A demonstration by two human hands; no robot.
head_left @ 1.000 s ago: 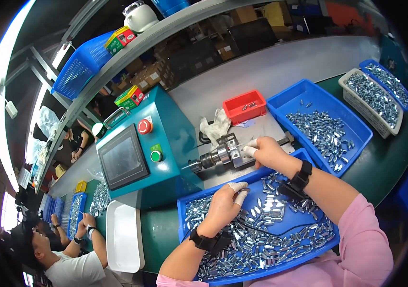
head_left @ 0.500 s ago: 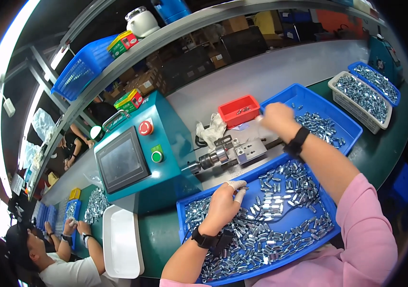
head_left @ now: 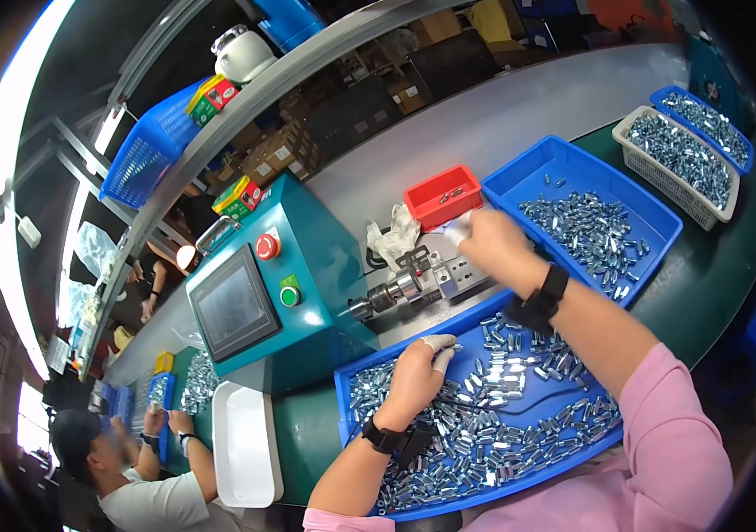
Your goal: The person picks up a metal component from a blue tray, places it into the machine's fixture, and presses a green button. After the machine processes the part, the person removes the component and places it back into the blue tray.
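Note:
My left hand (head_left: 415,379) is closed above the near blue tray (head_left: 342,387), pinching a small shiny metal fitting (head_left: 457,347) at its fingertips. Pale finger covers show on that hand. Heaps of similar zinc-coloured fittings (head_left: 475,443) fill the tray beneath. My right hand (head_left: 500,246) is above the right end of the metal clamp block (head_left: 456,275), smeared by motion; what its fingers hold, if anything, cannot be made out. Left of the block, a chuck (head_left: 393,293) sticks out from the green machine (head_left: 311,266). A dark cord runs across the near tray.
Behind the clamp stand a red bin (head_left: 438,209), a white glove (head_left: 394,235) and a second blue tray (head_left: 520,168) of fittings. Full baskets (head_left: 666,168) stand far right. A white tray (head_left: 276,461) lies left; a co-worker (head_left: 143,496) sits beyond it. A shelf (head_left: 325,53) crosses overhead.
My right hand has moved left and down, from beside the back blue tray toward the clamp block. The left hand keeps its place over the near tray. The whole view has shifted slightly.

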